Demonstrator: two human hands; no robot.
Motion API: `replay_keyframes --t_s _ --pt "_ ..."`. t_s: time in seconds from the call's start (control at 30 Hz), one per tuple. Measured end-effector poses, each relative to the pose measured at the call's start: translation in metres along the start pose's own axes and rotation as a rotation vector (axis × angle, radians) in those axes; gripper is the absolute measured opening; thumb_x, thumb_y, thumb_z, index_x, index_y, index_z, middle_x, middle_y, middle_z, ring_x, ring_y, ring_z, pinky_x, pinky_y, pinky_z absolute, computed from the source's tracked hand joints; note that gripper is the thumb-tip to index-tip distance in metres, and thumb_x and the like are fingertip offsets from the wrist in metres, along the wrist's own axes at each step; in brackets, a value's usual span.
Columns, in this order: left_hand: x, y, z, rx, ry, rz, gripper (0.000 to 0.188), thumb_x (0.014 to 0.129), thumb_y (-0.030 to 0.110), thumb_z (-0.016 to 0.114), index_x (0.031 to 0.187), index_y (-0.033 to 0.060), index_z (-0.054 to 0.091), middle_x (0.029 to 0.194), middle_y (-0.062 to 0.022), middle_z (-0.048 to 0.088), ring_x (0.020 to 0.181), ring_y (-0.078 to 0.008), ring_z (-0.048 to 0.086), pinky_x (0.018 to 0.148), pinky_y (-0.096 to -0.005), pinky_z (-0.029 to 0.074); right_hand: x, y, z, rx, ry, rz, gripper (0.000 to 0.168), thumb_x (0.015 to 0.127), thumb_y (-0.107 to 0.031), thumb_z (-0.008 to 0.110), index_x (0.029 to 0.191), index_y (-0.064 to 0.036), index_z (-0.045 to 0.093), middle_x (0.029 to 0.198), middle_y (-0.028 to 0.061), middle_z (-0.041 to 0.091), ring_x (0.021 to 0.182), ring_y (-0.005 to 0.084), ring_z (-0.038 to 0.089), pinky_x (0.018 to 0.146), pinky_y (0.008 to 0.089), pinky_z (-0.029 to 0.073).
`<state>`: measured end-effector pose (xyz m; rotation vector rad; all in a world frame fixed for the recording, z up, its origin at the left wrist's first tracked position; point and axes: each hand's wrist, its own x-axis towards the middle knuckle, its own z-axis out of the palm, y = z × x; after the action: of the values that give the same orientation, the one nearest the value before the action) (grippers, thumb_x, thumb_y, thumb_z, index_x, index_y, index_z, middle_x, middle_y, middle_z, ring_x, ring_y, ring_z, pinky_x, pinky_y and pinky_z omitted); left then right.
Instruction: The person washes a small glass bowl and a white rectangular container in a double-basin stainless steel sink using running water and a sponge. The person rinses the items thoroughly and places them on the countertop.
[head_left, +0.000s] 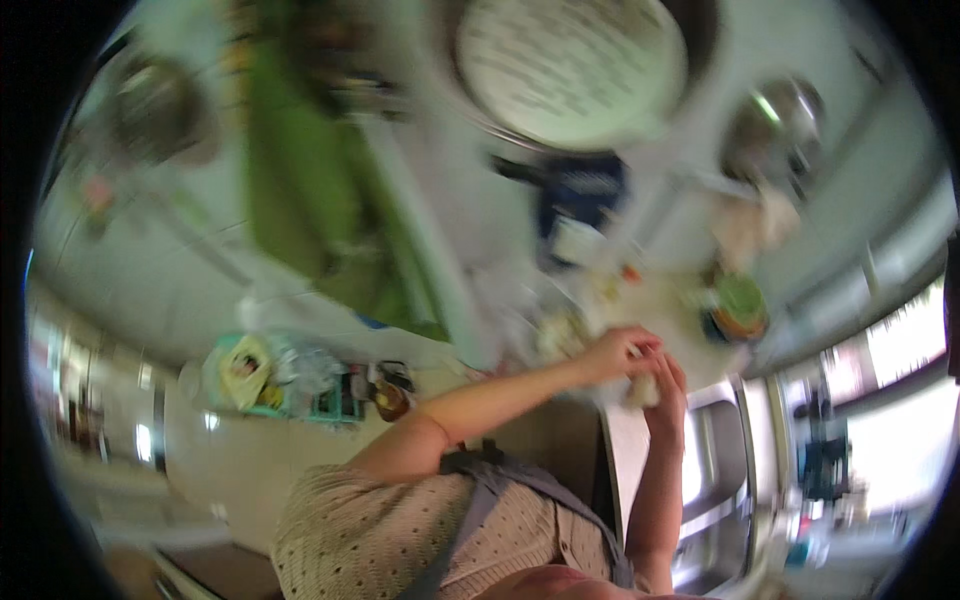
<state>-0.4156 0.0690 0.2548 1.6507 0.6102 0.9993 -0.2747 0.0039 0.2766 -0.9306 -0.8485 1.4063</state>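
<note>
The view is blurred by motion. My left hand (626, 352) is bent at the fingers, with a small pale piece showing between them. Close against it, fingertips nearly touching, my right hand (667, 386) holds a pale, bulb-like lump (643, 391), perhaps garlic. Just beyond my left hand lies a heap of similar pale pieces (562, 334), by what looks like clear plastic. A small red-orange thing (630, 274) is on the worktop (675, 319) ahead of the hands. Further ahead lie a white, squarish item (577, 241) and a dark blue packet (585, 187).
A large round pan (480, 120) with a whitish, slotted inside stands far ahead. A green-topped container (739, 300) and shiny metalware (776, 127) are on the right, with a sink (712, 450) nearer. Green cloth-like material (300, 202) spreads left, above a teal basket (337, 405).
</note>
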Motion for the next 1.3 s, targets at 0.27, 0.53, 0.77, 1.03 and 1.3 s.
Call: replay_keyframes --t_s 0.27,0.53,0.77,1.03,1.3 --pt "-0.12 0.105 -0.136 -0.531 -0.037 -0.29 0.04 0.09 0.02 0.059 0.125 0.002 0.051 0.096 -0.0022 0.061 0.08 -0.009 0.056 0.072 -0.0249 0.048 0.032 -0.011 0.194 -0.218 -0.317 -0.532 0.012 0.083 -0.004 0.058 0.092 -0.004 0.05 0.088 0.0081 0.054 0.082 0.0165 0.055 0.078 0.0306 0.044" --pt "-0.238 0.17 -0.257 -0.083 0.554 -0.123 0.023 0.09 0.014 0.058 0.103 -0.0034 0.064 0.088 -0.0088 0.068 0.072 -0.0109 0.061 0.067 -0.0239 0.05 0.02 0.006 0.334 0.173 -0.466 -0.413 0.01 0.085 -0.003 0.057 0.092 -0.003 0.049 0.086 0.0085 0.054 0.081 0.019 0.055 0.077 0.0332 0.049" --pt "-0.313 0.232 -0.321 0.207 0.505 -0.237 0.023 0.087 0.013 0.061 0.101 -0.0054 0.063 0.087 -0.0095 0.068 0.076 -0.0114 0.063 0.069 -0.0241 0.051 0.003 0.031 0.418 0.361 -0.603 -0.253 0.007 0.089 -0.007 0.054 0.093 -0.004 0.049 0.084 0.0073 0.052 0.081 0.0189 0.054 0.083 0.0415 0.05" --pt "-0.347 0.251 -0.333 0.015 0.61 -0.193 0.014 0.084 0.016 0.066 0.084 0.0024 0.061 0.074 -0.0004 0.06 0.066 -0.0099 0.058 0.061 -0.025 0.049 0.007 0.078 0.432 -0.212 -0.945 0.07 0.021 0.081 -0.004 0.059 0.102 -0.004 0.055 0.101 0.0101 0.059 0.088 0.0206 0.057 0.081 0.0331 0.048" --pt "-0.348 0.197 -0.316 0.414 0.451 -0.37 0.033 0.082 0.034 0.065 0.076 0.0027 0.062 0.062 -0.0011 0.057 0.056 -0.0101 0.053 0.047 -0.0272 0.041 -0.009 0.112 0.431 -0.488 -1.385 0.119 0.048 0.081 0.001 0.059 0.126 0.002 0.043 0.12 0.0104 0.053 0.11 0.0176 0.051 0.091 0.0303 0.041"
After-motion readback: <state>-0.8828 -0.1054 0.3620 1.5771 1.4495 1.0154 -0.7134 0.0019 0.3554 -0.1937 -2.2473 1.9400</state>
